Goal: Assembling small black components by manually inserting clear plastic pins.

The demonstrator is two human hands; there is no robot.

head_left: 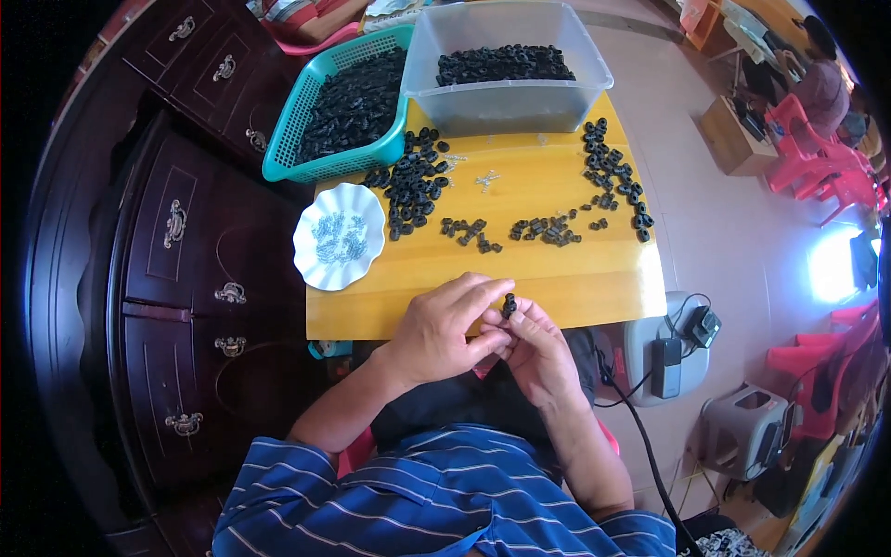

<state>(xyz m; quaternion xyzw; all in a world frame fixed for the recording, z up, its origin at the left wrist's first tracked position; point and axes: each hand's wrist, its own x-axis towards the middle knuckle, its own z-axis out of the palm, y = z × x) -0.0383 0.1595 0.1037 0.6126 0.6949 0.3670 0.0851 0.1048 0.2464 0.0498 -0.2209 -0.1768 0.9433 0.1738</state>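
Fingerwork seems the step: my right grip (541, 357) is clamped on a small, black, knobbly, plastic-looking piece (510, 305) over the glossy yellow bench's (371, 314) near edge; whether my left grip (445, 327) closes on anything, I cannot tell. Next likely calls for steady pinching.

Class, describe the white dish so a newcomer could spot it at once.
Find the yellow table and follow its left edge, beside the dark cabinet. Below the green basket in the picture sits the white dish. Unlike the basket and the translucent bin, which hold black pieces, it is wavy-rimmed and holds silvery pieces.
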